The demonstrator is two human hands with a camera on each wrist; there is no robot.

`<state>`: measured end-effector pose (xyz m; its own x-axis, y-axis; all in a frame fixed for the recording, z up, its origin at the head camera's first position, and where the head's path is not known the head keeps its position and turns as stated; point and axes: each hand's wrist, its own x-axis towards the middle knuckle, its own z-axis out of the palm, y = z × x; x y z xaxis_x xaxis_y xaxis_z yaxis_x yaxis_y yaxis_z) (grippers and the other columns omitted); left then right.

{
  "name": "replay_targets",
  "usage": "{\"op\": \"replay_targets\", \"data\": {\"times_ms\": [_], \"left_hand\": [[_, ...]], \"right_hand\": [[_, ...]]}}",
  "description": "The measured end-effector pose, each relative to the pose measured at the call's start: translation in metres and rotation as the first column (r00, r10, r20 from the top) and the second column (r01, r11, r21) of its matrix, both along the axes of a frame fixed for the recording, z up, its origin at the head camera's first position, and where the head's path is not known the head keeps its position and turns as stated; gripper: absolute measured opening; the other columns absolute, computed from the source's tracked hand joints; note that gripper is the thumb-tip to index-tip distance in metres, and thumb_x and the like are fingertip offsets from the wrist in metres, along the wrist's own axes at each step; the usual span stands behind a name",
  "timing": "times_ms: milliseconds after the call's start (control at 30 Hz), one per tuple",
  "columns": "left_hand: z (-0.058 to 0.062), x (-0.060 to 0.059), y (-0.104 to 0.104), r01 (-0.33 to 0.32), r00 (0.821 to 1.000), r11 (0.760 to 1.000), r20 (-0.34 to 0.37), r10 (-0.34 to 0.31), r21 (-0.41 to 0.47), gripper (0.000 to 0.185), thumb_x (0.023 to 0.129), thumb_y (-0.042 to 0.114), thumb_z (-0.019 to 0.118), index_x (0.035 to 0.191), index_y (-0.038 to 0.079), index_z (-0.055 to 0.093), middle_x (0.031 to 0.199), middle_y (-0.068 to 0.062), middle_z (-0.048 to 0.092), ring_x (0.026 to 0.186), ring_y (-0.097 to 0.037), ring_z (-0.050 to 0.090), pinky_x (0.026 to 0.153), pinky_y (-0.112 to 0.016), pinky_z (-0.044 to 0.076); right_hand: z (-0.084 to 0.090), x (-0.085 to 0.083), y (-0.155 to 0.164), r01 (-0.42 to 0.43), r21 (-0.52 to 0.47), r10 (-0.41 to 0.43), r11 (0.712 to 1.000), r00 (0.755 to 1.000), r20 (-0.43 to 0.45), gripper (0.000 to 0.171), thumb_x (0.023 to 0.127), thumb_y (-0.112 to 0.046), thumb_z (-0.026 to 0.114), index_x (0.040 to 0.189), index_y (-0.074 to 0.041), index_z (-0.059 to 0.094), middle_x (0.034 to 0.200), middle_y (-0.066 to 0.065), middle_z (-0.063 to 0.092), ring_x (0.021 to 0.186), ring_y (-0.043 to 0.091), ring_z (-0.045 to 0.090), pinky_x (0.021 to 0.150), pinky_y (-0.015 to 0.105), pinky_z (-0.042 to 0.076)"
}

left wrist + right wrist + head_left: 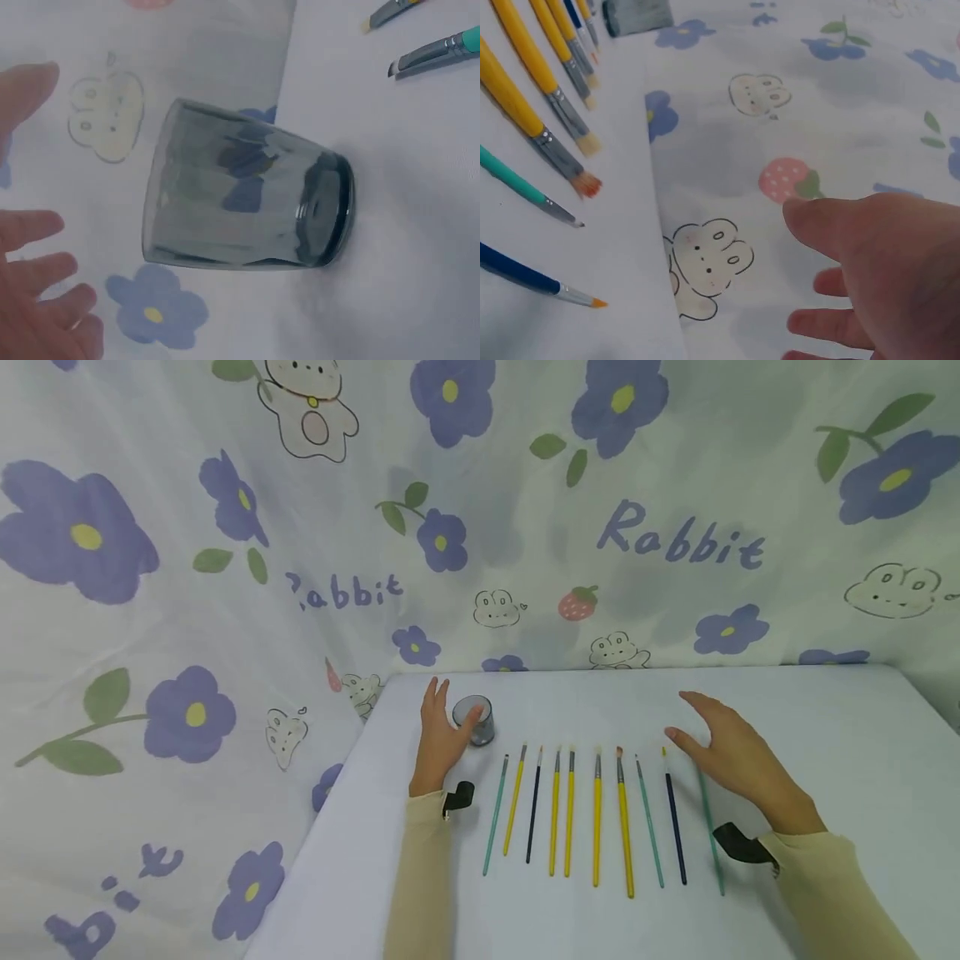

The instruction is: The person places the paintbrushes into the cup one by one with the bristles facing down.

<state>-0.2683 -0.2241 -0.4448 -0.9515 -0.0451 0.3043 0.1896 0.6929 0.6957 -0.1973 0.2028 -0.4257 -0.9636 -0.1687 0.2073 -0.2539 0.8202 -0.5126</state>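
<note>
Table [825,735] against flowered rabbit cloth [225,568]

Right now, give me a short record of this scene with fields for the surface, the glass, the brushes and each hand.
surface: white table, floral rabbit-print cloth backdrop behind
glass: smoky grey tumbler, upright at the table's far left
brushes: row of thin paintbrushes, yellow, teal and dark blue handles, lying side by side, tips pointing away
left hand: left hand open beside the tumbler, fingers straight; contact unclear
right hand: right hand open above the right end of the row, holding nothing; a teal brush beneath it looks blurred
</note>
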Motion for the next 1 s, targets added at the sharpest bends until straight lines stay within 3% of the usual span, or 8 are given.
{"op": "replay_targets", "data": {"times_ms": [200, 367, 600, 800, 1000], "left_hand": [[-0.011, -0.009, -0.007, -0.025, 1.000, 0.996, 0.015, 0.023, 0.089, 0.093, 0.092, 0.054, 0.073, 0.162, 0.009, 0.031, 0.171, -0.013, 0.025, 0.159, -0.036, 0.025, 0.131, -0.057, 0.026], [-0.022, -0.008, -0.014, -0.031, 0.998, 0.991, 0.062, 0.022, 0.134, 0.096, 0.089, 0.048, 0.080, 0.162, 0.006, 0.032, 0.166, -0.017, 0.038, 0.154, -0.036, 0.037, 0.129, -0.052, 0.033], [-0.036, -0.013, -0.015, 0.015, 0.993, 0.971, 0.109, -0.042, 0.237, 0.099, 0.085, 0.042, 0.085, 0.160, 0.001, 0.035, 0.162, -0.019, 0.045, 0.152, -0.033, 0.043, 0.128, -0.045, 0.035], [-0.043, -0.013, -0.013, 0.030, 0.989, 0.953, 0.131, -0.072, 0.302, 0.095, 0.084, 0.035, 0.088, 0.158, 0.000, 0.039, 0.159, -0.020, 0.048, 0.148, -0.035, 0.048, 0.123, -0.048, 0.042], [-0.043, -0.012, -0.016, 0.032, 0.991, 0.936, 0.110, -0.075, 0.350, 0.090, 0.083, 0.030, 0.089, 0.154, 0.001, 0.044, 0.152, -0.023, 0.054, 0.143, -0.037, 0.053, 0.118, -0.048, 0.048]], "right_hand": [[0.002, 0.011, 0.012, 0.013, -0.045, -0.014, 0.999, 0.999, -0.041, 0.062, 0.103, -0.038, 0.064, 0.148, 0.002, 0.049, 0.146, 0.033, 0.054, 0.129, 0.054, 0.053, 0.100, 0.073, 0.046], [-0.001, 0.012, 0.013, -0.014, -0.038, 0.011, 0.999, 0.996, -0.084, 0.055, 0.101, -0.031, 0.068, 0.144, 0.002, 0.054, 0.135, 0.027, 0.064, 0.114, 0.047, 0.064, 0.088, 0.066, 0.055], [-0.003, 0.012, 0.017, -0.068, -0.036, 0.064, 0.997, 0.991, -0.118, 0.047, 0.100, -0.027, 0.070, 0.138, 0.000, 0.060, 0.125, 0.022, 0.071, 0.106, 0.038, 0.068, 0.088, 0.060, 0.057], [-0.010, 0.015, 0.026, -0.080, -0.006, 0.078, 0.997, 0.980, -0.185, 0.038, 0.094, -0.020, 0.076, 0.127, -0.002, 0.069, 0.111, 0.012, 0.078, 0.092, 0.027, 0.070, 0.078, 0.039, 0.061], [-0.015, 0.010, 0.026, -0.116, -0.008, 0.115, 0.993, 0.987, -0.112, 0.036, 0.093, -0.015, 0.077, 0.124, 0.003, 0.070, 0.100, 0.006, 0.078, 0.085, 0.019, 0.069, 0.074, 0.034, 0.062]]}}
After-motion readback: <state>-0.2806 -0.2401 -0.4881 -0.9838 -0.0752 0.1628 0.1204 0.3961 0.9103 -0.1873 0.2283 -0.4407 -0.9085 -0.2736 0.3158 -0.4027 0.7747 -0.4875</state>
